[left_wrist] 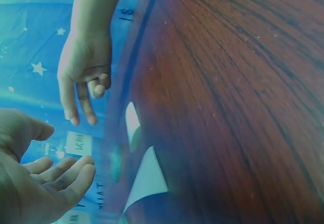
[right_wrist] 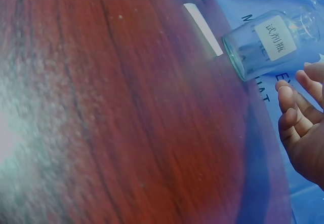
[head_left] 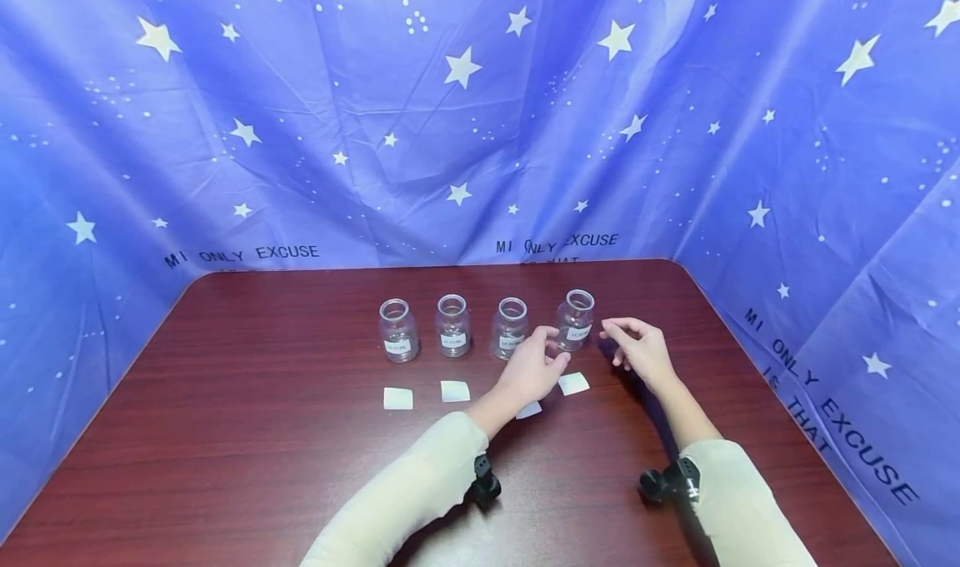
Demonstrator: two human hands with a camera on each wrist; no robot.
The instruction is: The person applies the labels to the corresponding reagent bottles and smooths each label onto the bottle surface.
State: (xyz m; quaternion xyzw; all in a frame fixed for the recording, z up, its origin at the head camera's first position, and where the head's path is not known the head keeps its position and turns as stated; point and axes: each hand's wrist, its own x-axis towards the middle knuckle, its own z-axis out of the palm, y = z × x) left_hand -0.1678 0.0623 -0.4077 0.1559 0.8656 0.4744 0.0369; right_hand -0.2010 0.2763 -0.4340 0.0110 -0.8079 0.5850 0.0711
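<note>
A clear glass jar with a handwritten white label stands at the right end of a row. My left hand is at its left side, fingers loosely bent and the palm toward it. To the jar's right is my right hand, its fingers relaxed and a small gap from the glass. Neither hand grips anything. Left of it stands another labelled jar, partly behind my left hand. A white paper slip lies in front of the right-end jar, and a second slip is partly covered by my left forearm.
Two more labelled jars stand upright farther left, with white slips in front of them. All are on a dark red wooden table. A blue star-printed curtain hangs along its back and sides.
</note>
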